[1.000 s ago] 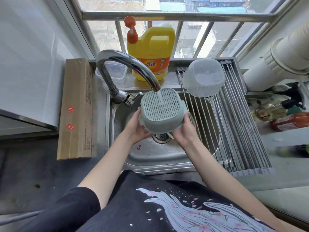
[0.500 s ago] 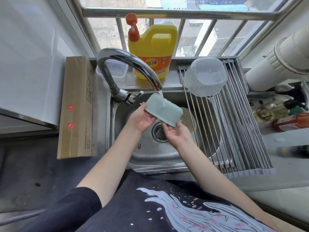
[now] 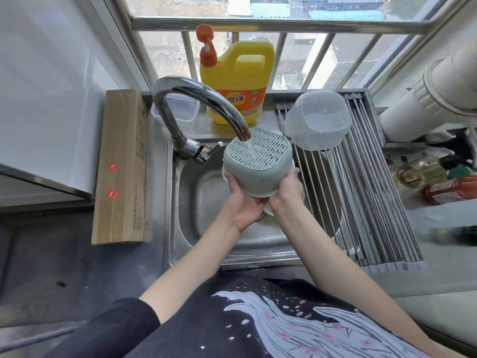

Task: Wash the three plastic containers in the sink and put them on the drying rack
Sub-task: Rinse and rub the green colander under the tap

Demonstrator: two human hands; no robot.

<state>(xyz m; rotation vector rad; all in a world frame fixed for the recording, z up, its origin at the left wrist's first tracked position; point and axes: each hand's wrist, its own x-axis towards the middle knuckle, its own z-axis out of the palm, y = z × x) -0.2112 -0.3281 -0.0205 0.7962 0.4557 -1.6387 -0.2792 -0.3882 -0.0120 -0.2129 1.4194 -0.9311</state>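
Observation:
A pale green plastic strainer basket [image 3: 258, 169] is held upside down over the steel sink [image 3: 206, 202], its slotted bottom facing up under the running tap [image 3: 206, 104]. My left hand [image 3: 242, 202] grips its lower left side and my right hand [image 3: 289, 192] grips its lower right side. A clear plastic bowl [image 3: 318, 122] lies upside down at the far end of the roll-up drying rack [image 3: 374, 189]. A small clear container [image 3: 185, 112] sits on the ledge behind the tap. Something pale shows in the sink below my hands, mostly hidden.
A yellow detergent jug [image 3: 237, 81] with an orange pump stands on the window ledge. A long cardboard box [image 3: 121, 166] lies left of the sink. Bottles [image 3: 438, 182] and a white pipe [image 3: 438, 94] sit to the right of the rack.
The green basket has been turned from its side back to bottom-up under the water and shifted slightly right. Both hands now hold it from below.

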